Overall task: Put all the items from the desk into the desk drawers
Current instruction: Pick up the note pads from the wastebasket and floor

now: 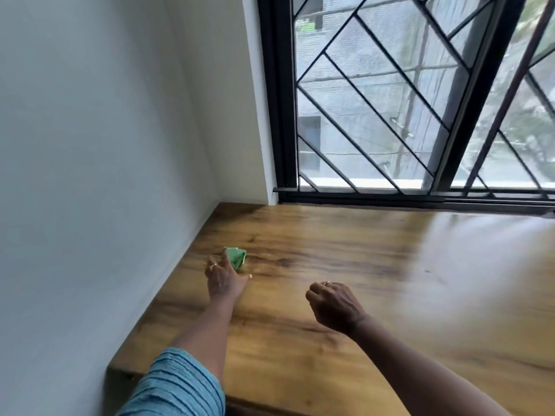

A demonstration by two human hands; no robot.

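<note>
A small green folded item [237,257] lies on the wooden desk [375,265] near the left wall. My left hand [223,276] reaches out to it, fingers spread and touching its near side, thumb pointing right. My right hand [335,304] hovers over the middle of the desk with its fingers curled under, holding nothing that I can see. No drawer is in view.
A white wall [105,175] runs along the desk's left edge. A window with a black metal grille [405,100] stands behind the desk. The desk's front edge lies at the bottom left.
</note>
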